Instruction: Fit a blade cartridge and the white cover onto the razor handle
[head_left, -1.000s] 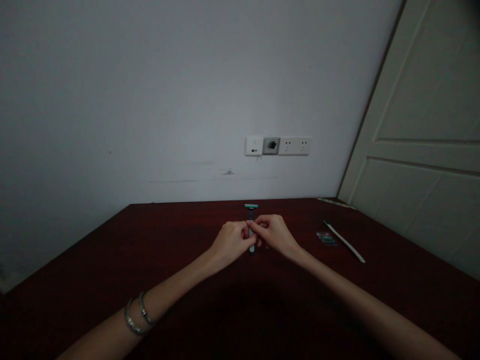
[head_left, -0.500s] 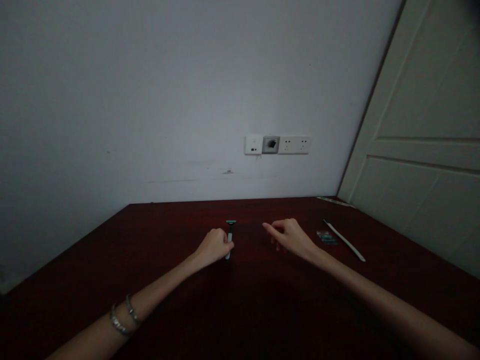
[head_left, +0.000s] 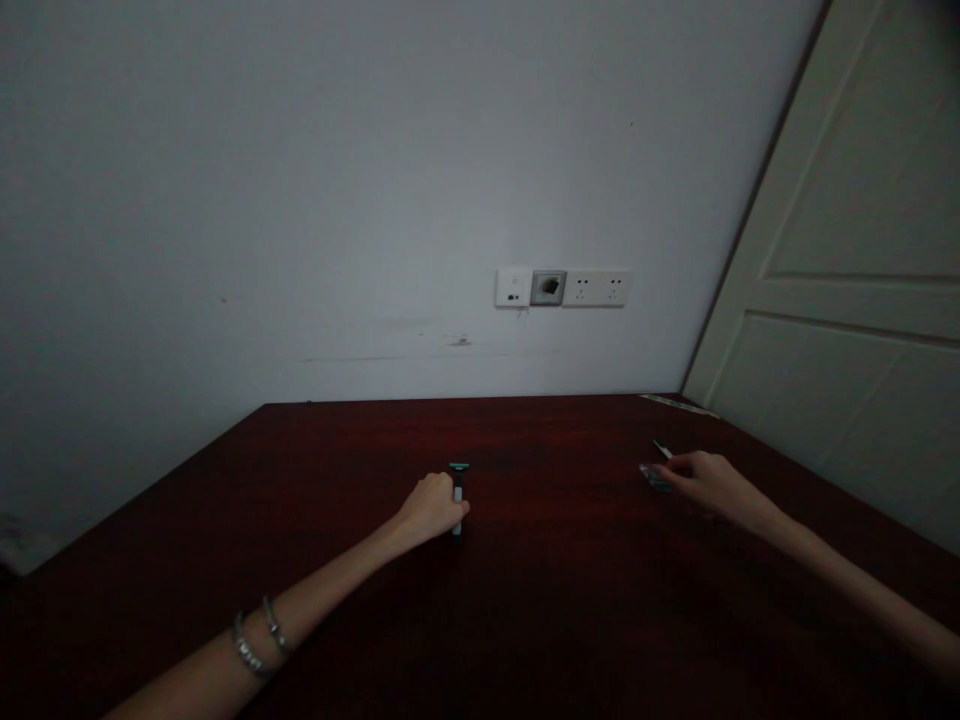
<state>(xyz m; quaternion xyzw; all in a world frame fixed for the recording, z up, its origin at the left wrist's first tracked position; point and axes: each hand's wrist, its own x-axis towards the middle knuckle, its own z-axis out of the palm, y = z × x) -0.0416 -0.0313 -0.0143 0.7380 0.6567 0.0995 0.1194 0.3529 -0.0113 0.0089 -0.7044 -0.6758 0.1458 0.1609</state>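
Teal-headed and pale-handled, the razor (head_left: pixel 458 494) is held in my left grip (head_left: pixel 429 506), over the dark red table (head_left: pixel 540 570). My right grip (head_left: pixel 709 482) is at the edge of a clear packet (head_left: pixel 651 478); whether it pinches it, I cannot tell. A slim pale stick (head_left: pixel 664 451) shows just beyond.

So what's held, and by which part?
The left hand holds the razor by its handle; whether the right hand grips the small packet cannot be told.
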